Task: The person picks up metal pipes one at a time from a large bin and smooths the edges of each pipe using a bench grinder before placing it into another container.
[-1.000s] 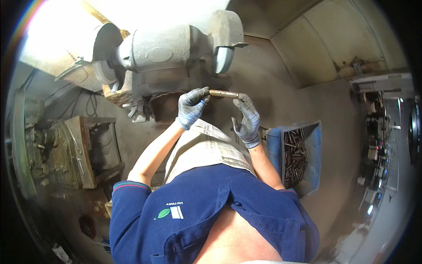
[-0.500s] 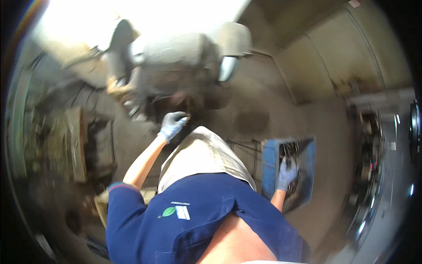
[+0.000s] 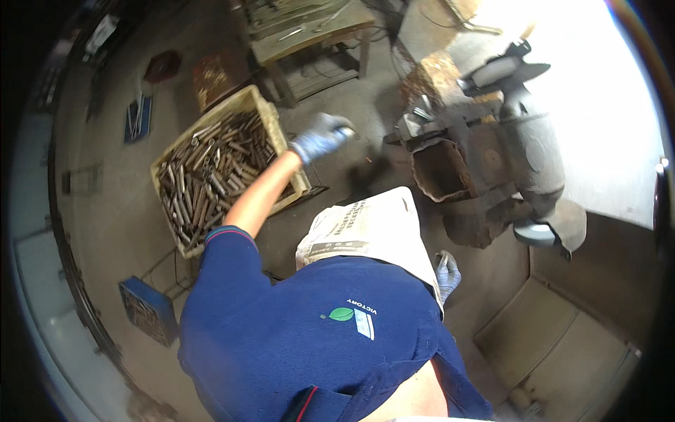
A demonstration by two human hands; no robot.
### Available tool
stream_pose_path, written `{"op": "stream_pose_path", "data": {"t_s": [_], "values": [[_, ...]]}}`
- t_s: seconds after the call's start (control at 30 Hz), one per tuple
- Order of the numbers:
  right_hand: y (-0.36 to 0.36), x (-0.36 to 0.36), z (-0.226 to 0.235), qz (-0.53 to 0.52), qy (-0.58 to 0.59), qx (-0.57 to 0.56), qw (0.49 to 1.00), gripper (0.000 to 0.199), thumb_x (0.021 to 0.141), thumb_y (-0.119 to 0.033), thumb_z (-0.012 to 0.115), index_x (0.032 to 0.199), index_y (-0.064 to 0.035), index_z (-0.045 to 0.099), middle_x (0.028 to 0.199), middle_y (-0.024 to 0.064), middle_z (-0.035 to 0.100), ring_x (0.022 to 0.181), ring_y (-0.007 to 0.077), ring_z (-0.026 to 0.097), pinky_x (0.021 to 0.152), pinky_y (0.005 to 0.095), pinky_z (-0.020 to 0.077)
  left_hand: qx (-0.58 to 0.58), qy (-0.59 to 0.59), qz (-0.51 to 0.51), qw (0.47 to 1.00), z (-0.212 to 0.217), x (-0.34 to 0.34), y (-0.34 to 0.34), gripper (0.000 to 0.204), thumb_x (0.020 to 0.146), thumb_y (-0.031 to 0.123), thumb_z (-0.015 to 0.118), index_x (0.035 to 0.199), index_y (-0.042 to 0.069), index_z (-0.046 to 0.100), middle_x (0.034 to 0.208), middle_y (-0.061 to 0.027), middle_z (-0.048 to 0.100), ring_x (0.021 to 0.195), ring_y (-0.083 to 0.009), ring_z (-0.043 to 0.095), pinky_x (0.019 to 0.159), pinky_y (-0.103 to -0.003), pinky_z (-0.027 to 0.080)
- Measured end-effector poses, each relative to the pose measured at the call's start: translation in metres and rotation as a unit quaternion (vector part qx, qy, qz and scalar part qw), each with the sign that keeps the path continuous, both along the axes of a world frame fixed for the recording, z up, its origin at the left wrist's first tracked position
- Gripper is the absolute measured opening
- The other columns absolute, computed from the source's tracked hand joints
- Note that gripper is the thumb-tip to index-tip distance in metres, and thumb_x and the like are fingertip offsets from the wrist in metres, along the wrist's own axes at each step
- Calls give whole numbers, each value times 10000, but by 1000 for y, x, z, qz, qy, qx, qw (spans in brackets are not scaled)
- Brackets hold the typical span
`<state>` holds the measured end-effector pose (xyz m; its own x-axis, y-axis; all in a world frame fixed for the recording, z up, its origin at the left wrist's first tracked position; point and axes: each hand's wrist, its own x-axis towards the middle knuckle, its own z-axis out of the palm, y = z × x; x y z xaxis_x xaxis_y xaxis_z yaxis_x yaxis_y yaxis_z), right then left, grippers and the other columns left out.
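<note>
Over the near right corner of a yellowish crate (image 3: 274,130), my left hand (image 3: 323,139) reaches out in a grey-and-blue glove. Its fingers are curled together, and whatever they may pinch is too small to name. Short metal pieces (image 3: 211,172), rod-like and brownish, fill the crate in a loose heap. Low on the right, beside my pale apron (image 3: 369,225), is my right hand (image 3: 447,274), gloved too. Its fingers are drawn together and partly covered by the apron's edge; I cannot make out what they hold. To the right stands a dark, dirty machine (image 3: 485,151) with a square hollow.
A worn workbench (image 3: 309,42) stands at the far side. Left of me on the floor are a blue box (image 3: 149,309) with small metal pieces and a blue tray (image 3: 138,119). Beige panels (image 3: 541,323) stand at lower right. A bright light glares at upper right.
My view has swung left, bringing the full crate into sight. My right hand has come out of the blue bin to beside my apron. My left hand is now near the crate, away from the machine.
</note>
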<state>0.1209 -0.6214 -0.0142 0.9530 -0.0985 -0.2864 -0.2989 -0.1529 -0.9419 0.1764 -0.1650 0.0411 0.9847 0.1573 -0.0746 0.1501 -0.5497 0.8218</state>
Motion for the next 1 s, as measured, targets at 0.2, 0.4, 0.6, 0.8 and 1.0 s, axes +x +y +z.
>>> {"op": "stream_pose_path", "data": {"t_s": [0.2,0.4,0.6,0.8,1.0], "values": [[1,33,8,107,53,-5,993,255,876,-195,624,985,35,638,923,73,634,810,126,577,758,250,479,-33,-24,356,934,-74,-134,148,147,790,149,597,857,55,689,751,-96,678,663,-158,632,647,-300,494],[12,52,3,158,82,-16,984,197,880,-127,604,987,36,630,954,83,636,839,123,583,769,234,485,57,198,342,917,-96,-148,157,269,770,242,641,954,49,674,876,-145,675,791,-237,653,761,-333,492],[12,47,10,193,60,-81,976,208,867,-135,628,992,32,626,944,66,635,835,120,571,767,242,465,197,333,285,877,-126,-119,152,321,760,184,602,1053,58,632,1106,-170,609,1050,-329,576,876,-386,474],[0,34,16,168,66,-116,977,226,861,-159,644,984,30,629,935,60,634,841,120,560,782,246,451,189,408,188,873,-119,-121,118,322,732,131,599,1022,-6,618,1094,-236,593,1060,-362,561,883,-417,464],[4,30,11,149,60,-100,982,203,868,-150,634,936,41,640,921,76,638,842,125,566,778,247,459,212,381,188,880,-132,-116,109,301,719,221,614,941,22,654,1008,-218,624,968,-355,601,820,-414,488]]}}
